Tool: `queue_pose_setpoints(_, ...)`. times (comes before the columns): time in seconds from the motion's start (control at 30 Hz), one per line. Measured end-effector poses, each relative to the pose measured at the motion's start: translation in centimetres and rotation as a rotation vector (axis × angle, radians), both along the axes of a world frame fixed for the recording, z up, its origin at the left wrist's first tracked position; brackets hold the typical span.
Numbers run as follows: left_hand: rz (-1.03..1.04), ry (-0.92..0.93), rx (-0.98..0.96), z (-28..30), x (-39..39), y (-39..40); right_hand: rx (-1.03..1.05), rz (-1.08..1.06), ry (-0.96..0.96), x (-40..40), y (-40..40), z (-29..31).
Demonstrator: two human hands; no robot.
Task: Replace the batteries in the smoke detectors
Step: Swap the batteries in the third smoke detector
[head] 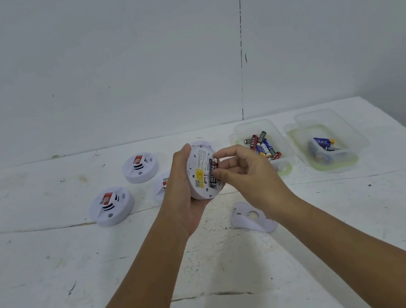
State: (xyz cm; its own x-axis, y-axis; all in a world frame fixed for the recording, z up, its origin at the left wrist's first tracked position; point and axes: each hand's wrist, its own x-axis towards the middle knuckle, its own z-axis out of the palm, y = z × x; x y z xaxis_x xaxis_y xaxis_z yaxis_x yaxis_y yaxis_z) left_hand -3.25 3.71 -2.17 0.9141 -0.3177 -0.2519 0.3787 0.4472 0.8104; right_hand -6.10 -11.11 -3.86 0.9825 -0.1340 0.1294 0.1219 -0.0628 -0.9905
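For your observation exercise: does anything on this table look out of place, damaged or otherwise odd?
Mostly orderly. The white cover plate lies loose on the table, off the smoke detector gripped by the left hand, its batteries exposed under the right hand. The tabletop looks cracked and scuffed. Nothing is spilled.

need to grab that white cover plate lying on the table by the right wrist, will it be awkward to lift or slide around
The cover plate looks like thin moulded plastic, so probably light and stiff. It lies nearly flat on the table, so fingertips may struggle to get under its edge; its cut-out hole could give purchase. On that rough, worn surface it would likely slide rather than roll when pushed.
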Motion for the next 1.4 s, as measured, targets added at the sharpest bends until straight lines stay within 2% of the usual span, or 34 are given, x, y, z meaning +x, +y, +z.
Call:
queue_pose_setpoints(0.3,-0.008,0.008,0.02,0.3,0.4,-0.9,-0.122,-0.053,0.003,-0.3,-0.9,0.5)
queue_pose_setpoints(0.47,-0.016,0.011,0.018,0.2,0.4,-1.5,-0.1,-0.107,-0.001,-0.2,-1.1,0.1)
queue_pose_setpoints(0.67,-0.023,0.002,0.017,0.2,0.4,-1.6,-0.049,-0.049,0.004,-0.3,-1.6,0.1)
queue_pose_setpoints(1.1,-0.015,-0.016,0.043,0.3,0.4,-1.7,0.039,-0.071,-0.007,0.0,-1.7,0.4)
queue_pose_setpoints(1.4,-0.031,-0.002,-0.018,0.7,0.4,-1.6,-0.001,-0.069,-0.037,0.2,-2.1,0.7)
